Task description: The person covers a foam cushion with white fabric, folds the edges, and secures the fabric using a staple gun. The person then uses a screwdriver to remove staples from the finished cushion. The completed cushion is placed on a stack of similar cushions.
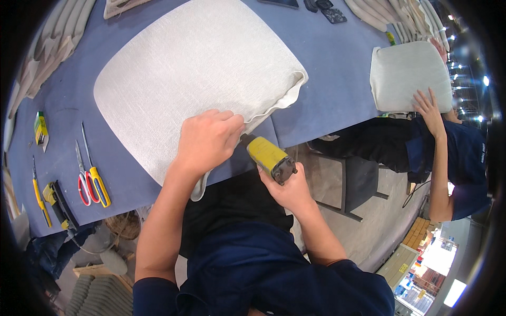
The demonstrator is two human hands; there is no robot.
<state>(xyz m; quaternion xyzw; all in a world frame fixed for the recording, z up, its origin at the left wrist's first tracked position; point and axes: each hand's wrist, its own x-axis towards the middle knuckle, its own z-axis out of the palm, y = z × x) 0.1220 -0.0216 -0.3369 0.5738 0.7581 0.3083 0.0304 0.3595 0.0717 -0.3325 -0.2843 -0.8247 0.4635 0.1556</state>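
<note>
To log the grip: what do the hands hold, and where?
Right hand grips the yellow staple gun by its rear end. Left hand presses the fabric seat cushion at its near edge.

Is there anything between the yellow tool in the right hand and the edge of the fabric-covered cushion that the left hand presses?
Nothing visible stands between them. The yellow staple gun in the right hand sits right by the cushion edge, beside the left hand pressing the fabric down.
</note>
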